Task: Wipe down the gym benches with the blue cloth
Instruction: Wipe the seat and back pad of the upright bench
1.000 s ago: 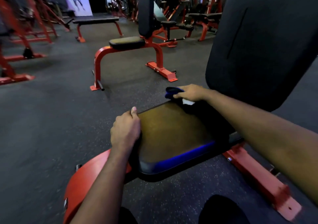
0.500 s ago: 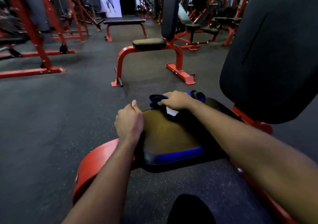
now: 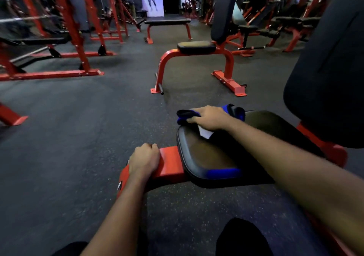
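Wiping the bench seat [image 3: 206,155]
Right hand [image 3: 211,118] grips the blue cloth [image 3: 187,116] at its far edge; left hand [image 3: 143,160], fingers closed, holds the red frame [image 3: 169,165]

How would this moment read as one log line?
right hand: presses blue cloth on black padded seat | left hand: grips red frame

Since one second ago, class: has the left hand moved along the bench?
Yes. The left hand slid off the seat pad edge onto the red frame, away from the pad.
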A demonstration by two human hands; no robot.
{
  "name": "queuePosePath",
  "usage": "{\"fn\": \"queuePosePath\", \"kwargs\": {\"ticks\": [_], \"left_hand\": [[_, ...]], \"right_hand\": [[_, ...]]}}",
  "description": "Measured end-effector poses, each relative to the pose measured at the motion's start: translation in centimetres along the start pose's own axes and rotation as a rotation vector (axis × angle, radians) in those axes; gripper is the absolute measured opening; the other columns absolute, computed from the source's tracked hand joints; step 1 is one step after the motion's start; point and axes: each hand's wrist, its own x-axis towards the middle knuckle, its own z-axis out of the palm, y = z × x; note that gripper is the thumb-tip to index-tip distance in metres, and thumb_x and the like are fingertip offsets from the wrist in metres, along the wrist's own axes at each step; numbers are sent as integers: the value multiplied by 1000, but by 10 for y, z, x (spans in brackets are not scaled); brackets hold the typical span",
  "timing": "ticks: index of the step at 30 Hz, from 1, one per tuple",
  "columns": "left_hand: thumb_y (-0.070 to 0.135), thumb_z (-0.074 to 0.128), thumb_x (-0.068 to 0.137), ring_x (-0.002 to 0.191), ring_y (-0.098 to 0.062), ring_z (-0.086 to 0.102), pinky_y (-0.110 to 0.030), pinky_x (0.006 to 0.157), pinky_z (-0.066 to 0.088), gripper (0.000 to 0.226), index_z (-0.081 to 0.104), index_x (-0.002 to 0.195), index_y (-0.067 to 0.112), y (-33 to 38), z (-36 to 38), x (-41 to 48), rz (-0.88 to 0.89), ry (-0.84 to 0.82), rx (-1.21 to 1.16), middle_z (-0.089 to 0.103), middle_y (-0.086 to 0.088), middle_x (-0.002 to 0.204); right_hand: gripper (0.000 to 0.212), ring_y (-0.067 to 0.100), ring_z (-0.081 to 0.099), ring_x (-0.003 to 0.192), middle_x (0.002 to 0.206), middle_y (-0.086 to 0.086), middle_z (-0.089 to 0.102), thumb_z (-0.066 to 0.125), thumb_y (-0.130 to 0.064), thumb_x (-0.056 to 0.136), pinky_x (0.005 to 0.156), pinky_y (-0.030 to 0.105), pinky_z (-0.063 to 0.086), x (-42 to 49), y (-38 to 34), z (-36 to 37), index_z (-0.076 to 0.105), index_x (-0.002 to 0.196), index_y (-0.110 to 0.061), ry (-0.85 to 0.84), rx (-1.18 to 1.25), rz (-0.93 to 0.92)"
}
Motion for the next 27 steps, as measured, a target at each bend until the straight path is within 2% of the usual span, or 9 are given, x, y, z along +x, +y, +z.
{"fn": "queuePosePath", "kwargs": {"ticks": [2,5,7,10,13,18,21,24,27], "left_hand": [[28,34,99,114,-43,56,-42,94,43,43,64,112,-1,2,0,2,17,-21,15,59,-29,124],[25,31,101,118,-41,53,-41,96,40,43,62,114,-2,3,-1,1,57,-46,45,57,-27,128],[27,31,103,120,-41,52,-41,97,39,45,61,117,-3,0,0,4,71,-60,33,56,-27,129],[35,33,104,118,-41,53,-41,94,40,48,63,116,1,-15,-1,12,103,-85,-25,58,-28,127],[36,37,102,110,-42,57,-41,87,43,45,68,102,3,-27,0,18,131,-76,-76,63,-28,117],[40,36,97,106,-39,59,-42,86,46,47,68,99,6,-27,1,19,97,-54,-65,64,-23,116],[36,35,94,104,-39,59,-42,86,46,43,68,100,8,-26,0,16,74,-25,-40,64,-22,115],[37,32,92,105,-39,58,-43,86,46,46,67,101,9,-26,0,16,62,-46,-36,63,-21,117],[39,30,91,107,-39,57,-44,88,46,50,66,104,7,-26,0,15,61,-42,-44,62,-22,119]], "right_hand": [[42,26,54,124,134,2,61,52,-58,91,96,35,41,-2,19,-9,54,131,-49,-30,38,53],[48,31,53,123,136,9,58,52,-60,89,90,35,38,13,23,-11,60,128,-33,-42,-69,232],[50,32,52,123,136,11,57,52,-59,87,92,36,38,20,4,-7,62,125,-28,-46,-119,228],[40,31,54,122,130,11,61,53,-56,88,94,36,38,19,-18,2,66,118,-32,-28,-110,132],[30,29,57,116,121,6,66,55,-54,87,89,35,40,12,-22,5,67,110,-37,-11,-59,52],[29,17,58,115,118,-7,68,61,-45,86,97,35,43,1,-30,10,66,115,-41,-30,60,-112],[39,13,50,125,124,-12,63,58,-50,80,110,43,31,-12,-42,23,66,116,-36,-48,-61,-337],[39,9,36,135,132,-12,58,61,-42,86,116,44,10,-33,-44,32,66,122,-29,-79,-167,-535],[43,9,38,134,131,-14,58,58,-51,81,114,48,11,-27,-40,28,65,121,-35,-64,-107,-450]]}}
